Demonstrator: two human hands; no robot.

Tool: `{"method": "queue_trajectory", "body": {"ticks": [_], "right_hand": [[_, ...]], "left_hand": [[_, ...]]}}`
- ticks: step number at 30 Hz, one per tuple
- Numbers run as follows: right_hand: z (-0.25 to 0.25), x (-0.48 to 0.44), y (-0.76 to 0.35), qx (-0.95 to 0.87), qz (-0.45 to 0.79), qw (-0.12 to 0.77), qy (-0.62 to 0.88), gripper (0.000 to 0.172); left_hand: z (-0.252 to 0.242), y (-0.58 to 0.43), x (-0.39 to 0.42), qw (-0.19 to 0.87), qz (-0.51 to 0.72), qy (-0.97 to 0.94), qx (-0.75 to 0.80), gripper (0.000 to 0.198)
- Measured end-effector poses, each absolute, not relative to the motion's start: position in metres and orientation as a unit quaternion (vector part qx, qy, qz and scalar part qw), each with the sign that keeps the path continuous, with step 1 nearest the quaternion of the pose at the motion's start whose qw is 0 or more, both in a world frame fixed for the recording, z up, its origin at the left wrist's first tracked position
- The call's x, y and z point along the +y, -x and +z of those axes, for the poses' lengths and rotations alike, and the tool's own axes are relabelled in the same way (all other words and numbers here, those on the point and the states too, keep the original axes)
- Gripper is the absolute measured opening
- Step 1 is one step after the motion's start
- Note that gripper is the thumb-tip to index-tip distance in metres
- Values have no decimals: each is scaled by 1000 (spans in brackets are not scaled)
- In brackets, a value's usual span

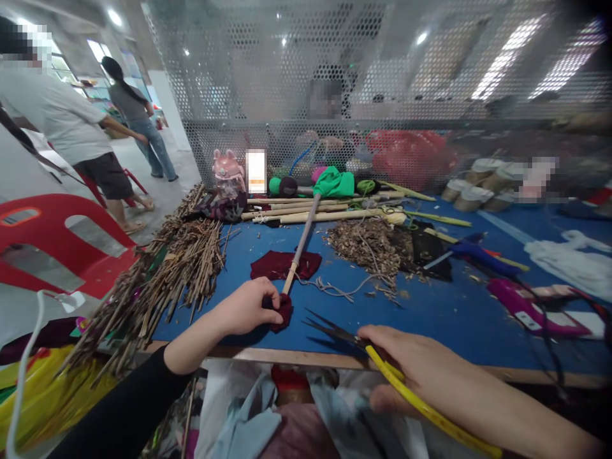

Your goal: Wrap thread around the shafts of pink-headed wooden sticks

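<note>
My left hand (246,308) is closed around the near end of a wooden stick (299,247), where a dark red cloth (283,312) wraps it. A green cloth (333,182) caps the stick's far end. More dark red cloth (280,264) lies under the stick on the blue table (430,312). My right hand (411,370) grips yellow-handled scissors (337,331), their blades open and pointing left toward the wrapped end.
A heap of thin twigs (167,274) covers the table's left edge. Dry shavings (370,245), bamboo sticks (310,213), string (342,290), glue guns (526,306) and paper cups (473,185) lie around. A mesh screen (335,95) closes the back. Red chair (57,245) and two people (71,127) stand left.
</note>
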State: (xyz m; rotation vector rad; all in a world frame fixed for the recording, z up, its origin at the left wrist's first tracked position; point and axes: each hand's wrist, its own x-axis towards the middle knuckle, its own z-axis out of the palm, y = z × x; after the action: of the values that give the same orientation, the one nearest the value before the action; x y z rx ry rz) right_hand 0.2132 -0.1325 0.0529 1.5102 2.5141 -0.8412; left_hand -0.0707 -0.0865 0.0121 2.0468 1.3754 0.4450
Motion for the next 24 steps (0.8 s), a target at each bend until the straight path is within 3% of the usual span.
{"method": "queue_trajectory", "body": {"ticks": [12, 21, 24], "right_hand": [[47, -129, -215, 821, -267, 64, -500, 76], [42, -130, -216, 825, -245, 46, -508, 75], [41, -130, -216, 826, -244, 47, -506, 73]], "left_hand": [[1, 72, -86, 417, 171, -702, 551, 52], [13, 68, -87, 468, 155, -718, 491, 13], [16, 68, -90, 473, 171, -725, 471, 14]]}}
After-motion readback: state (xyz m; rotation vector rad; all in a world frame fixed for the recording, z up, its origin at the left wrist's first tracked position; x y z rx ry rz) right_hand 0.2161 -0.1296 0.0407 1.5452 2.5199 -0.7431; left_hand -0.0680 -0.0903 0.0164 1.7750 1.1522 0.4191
